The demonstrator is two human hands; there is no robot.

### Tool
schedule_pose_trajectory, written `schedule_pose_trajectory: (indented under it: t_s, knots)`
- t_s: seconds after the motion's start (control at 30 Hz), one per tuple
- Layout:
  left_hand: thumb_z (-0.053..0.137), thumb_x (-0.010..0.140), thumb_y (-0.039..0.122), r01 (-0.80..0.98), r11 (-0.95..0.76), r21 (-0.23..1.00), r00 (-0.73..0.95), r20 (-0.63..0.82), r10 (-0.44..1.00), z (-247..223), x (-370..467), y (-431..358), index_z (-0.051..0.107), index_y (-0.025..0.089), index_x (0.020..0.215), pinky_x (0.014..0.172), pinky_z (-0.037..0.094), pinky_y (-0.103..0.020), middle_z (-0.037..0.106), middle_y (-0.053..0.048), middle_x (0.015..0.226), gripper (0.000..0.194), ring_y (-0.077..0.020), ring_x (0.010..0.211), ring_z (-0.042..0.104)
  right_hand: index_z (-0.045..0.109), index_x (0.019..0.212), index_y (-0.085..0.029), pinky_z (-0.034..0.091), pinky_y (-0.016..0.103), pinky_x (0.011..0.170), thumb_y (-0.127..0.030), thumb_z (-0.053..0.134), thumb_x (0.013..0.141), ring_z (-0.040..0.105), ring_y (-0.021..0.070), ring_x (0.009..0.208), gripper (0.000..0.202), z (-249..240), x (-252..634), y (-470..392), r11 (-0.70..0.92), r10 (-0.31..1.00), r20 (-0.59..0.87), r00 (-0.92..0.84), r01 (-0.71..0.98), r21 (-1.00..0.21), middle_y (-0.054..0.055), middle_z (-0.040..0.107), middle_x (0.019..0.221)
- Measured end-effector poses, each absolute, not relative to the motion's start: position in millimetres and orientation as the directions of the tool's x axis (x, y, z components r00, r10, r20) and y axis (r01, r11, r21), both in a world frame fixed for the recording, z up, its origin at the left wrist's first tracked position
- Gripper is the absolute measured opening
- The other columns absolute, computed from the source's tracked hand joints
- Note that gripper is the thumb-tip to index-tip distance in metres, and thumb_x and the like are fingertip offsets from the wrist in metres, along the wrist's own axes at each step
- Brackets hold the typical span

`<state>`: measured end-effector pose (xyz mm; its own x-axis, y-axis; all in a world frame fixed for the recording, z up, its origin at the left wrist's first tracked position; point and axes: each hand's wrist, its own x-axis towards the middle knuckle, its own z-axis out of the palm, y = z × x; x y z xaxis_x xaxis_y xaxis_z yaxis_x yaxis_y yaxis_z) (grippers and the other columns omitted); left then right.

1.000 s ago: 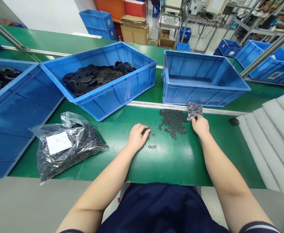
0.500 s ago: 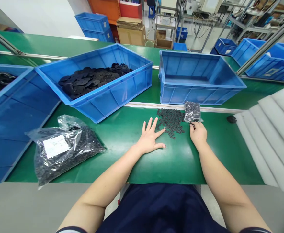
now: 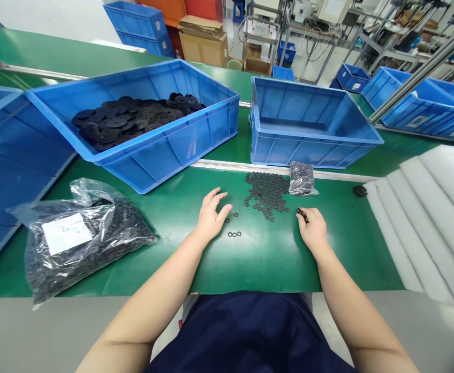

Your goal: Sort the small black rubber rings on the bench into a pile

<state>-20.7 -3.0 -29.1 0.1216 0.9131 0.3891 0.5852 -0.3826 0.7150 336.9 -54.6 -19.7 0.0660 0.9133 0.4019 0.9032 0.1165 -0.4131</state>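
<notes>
Several small black rings (image 3: 234,234) lie loose on the green tabletop, just right of my left hand (image 3: 210,215). That hand is low over the table with its fingers apart, and a ring sits by its thumb. A pile of the same rings (image 3: 267,191) spreads between my two hands, farther back. My right hand (image 3: 312,228) is closed on some small black rings that show at its fingertips. Behind it lies a small clear bag (image 3: 302,178) filled with dark rings, apart from the hand.
A large bag of black parts (image 3: 90,248) with a white label lies at left. One blue crate (image 3: 188,137) holds black discs; another blue crate (image 3: 316,147) stands to its right. White foam sheets (image 3: 416,217) lean at right, near a black round piece (image 3: 360,191).
My left hand has drawn left, away from the pile, and several rings now lie separately near it. My right hand has come slightly nearer, away from the small bag, still holding rings.
</notes>
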Motion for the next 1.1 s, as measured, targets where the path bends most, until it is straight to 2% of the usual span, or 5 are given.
schedule_pose_trajectory:
  t_s: [0.33,0.57,0.9,1.0,1.1]
  knots:
    - [0.049,0.096,0.052,0.575,-0.361,0.734,0.103,0.373,0.922,-23.3,-15.5,-4.2,0.063,0.019,0.117,0.112,0.041,-0.050,0.057,-0.015,0.135,0.041,-0.0285,0.131,0.052,0.071,0.104,-0.017,0.053,0.040,0.079,-0.033,0.051,0.091,0.060,0.0227,0.080,0.029,-15.3,335.1,-59.0,0.103,0.919,0.386,0.082,0.895,-0.435,0.011,0.066,0.094]
    - [0.051,0.097,0.047,0.566,-0.363,0.740,0.089,0.383,0.919,-22.3,-15.0,-4.5,0.064,0.019,0.115,0.112,0.042,-0.050,0.058,-0.016,0.134,0.036,-0.0282,0.130,0.053,0.070,0.096,-0.017,0.053,0.040,0.079,-0.035,0.050,0.091,0.060,0.0232,0.081,0.027,-12.3,333.3,-60.0,0.089,0.925,0.369,0.093,0.890,-0.446,0.012,0.066,0.094]
    - [0.054,0.097,0.041,0.539,-0.345,0.769,0.052,0.378,0.924,-21.5,-14.3,-5.4,0.063,0.018,0.114,0.111,0.043,-0.047,0.059,-0.015,0.134,0.030,-0.0256,0.129,0.054,0.065,0.082,-0.018,0.049,0.043,0.078,-0.041,0.052,0.086,0.057,0.0255,0.075,0.026,-14.1,344.7,-50.9,-0.013,0.959,0.257,0.122,0.922,-0.387,0.011,0.064,0.080]
    - [0.053,0.097,0.039,0.491,-0.333,0.805,-0.013,0.389,0.921,-20.7,-13.3,-4.0,0.064,0.017,0.110,0.110,0.044,-0.045,0.062,-0.014,0.129,0.028,-0.0241,0.125,0.057,0.065,0.084,-0.018,0.047,0.045,0.081,-0.037,0.051,0.087,0.057,0.0276,0.080,0.024,-9.8,329.3,-51.8,0.058,0.950,0.307,0.054,0.937,-0.344,0.013,0.065,0.083]
    - [0.052,0.098,0.038,0.461,-0.315,0.830,-0.071,0.388,0.919,-20.2,-11.0,-1.7,0.063,0.018,0.107,0.108,0.045,-0.044,0.065,-0.013,0.123,0.025,-0.0235,0.121,0.059,0.066,0.091,-0.019,0.047,0.043,0.083,-0.034,0.053,0.091,0.058,0.0278,0.086,0.020,-3.3,284.7,-53.9,0.215,0.938,0.336,-0.082,0.899,-0.380,0.013,0.067,0.089]
